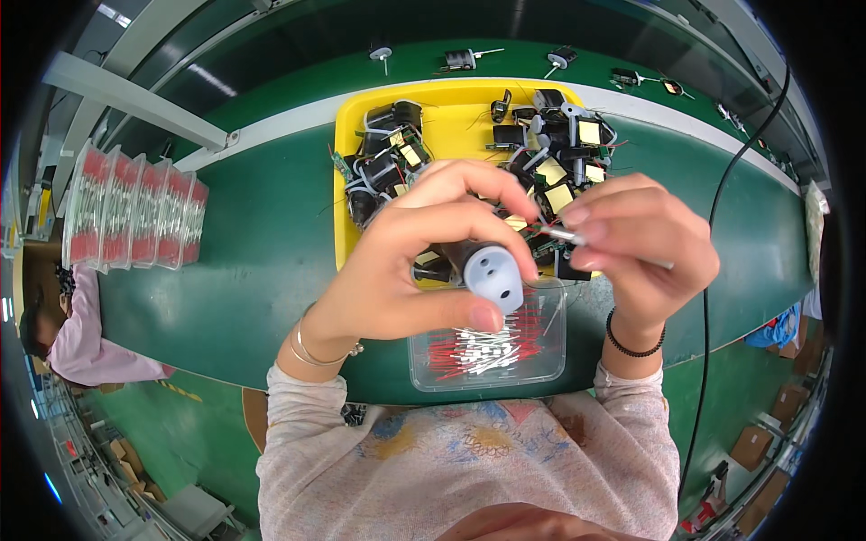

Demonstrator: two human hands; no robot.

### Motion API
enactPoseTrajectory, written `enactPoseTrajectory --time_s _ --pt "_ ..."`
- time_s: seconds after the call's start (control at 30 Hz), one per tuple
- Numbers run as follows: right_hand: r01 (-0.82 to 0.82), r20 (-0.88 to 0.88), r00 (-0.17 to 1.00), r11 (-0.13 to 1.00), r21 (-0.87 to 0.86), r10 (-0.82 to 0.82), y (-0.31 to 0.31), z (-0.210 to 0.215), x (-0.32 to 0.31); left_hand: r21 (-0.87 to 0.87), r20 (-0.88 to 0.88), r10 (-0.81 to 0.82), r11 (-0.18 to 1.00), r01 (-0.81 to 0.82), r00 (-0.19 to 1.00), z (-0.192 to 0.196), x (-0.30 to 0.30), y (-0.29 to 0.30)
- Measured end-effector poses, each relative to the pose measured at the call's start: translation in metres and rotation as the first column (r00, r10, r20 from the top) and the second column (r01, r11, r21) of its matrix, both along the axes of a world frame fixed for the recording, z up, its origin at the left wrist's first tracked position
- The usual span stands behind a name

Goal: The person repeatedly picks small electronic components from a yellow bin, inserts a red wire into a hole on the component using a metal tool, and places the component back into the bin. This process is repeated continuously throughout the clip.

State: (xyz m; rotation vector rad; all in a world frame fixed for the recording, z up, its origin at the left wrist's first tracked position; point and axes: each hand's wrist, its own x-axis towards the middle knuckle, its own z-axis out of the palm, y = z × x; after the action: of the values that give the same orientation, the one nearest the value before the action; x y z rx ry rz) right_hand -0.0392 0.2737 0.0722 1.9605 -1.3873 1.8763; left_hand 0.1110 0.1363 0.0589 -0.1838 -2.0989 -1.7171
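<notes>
From where I stand, the person's left hand (pixel 397 248) grips a black cylindrical housing with a pale grey holed cap (pixel 493 278), while the right hand (pixel 640 239) pinches a slim white-and-silver piece (pixel 565 235) near thin red wires. Below the hands sits a clear plastic box (pixel 487 387) of red-and-white leads (pixel 483 350); behind, a yellow tray (pixel 458 149) carries heaped black housings (pixel 508 136), and stacked clear boxes (pixel 135 212) lean on the green bench (pixel 262 216) to the left.
</notes>
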Motion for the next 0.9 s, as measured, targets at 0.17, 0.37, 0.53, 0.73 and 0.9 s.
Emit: enactPoseTrajectory --time_s 0.17,0.37,0.53,0.73,0.9 --pt "0.064 -0.027 0.997 0.997 -0.039 -0.065 0.002 0.001 0.002 0.1 0.123 -0.049 0.994 0.036 0.991 0.002 0.001 0.001" --pt "0.125 0.012 0.992 0.981 -0.146 -0.124 0.016 0.0 0.012 0.001 -0.044 0.156 0.988 -0.156 0.987 -0.004 0.0 0.004" --pt "0.06 -0.364 0.929 0.998 -0.021 -0.064 0.031 0.017 0.021 -0.214 -0.224 0.293 0.915 -0.341 0.929 -0.006 0.0 0.002" --pt "0.065 -0.409 0.907 0.994 -0.086 -0.095 0.024 0.01 0.027 -0.29 -0.254 0.364 0.855 -0.43 0.896 -0.006 0.006 0.004" --pt "0.1 -0.377 0.919 0.993 -0.068 -0.118 0.023 0.012 0.026 -0.325 -0.262 0.356 0.842 -0.43 0.897 -0.005 0.005 0.005"
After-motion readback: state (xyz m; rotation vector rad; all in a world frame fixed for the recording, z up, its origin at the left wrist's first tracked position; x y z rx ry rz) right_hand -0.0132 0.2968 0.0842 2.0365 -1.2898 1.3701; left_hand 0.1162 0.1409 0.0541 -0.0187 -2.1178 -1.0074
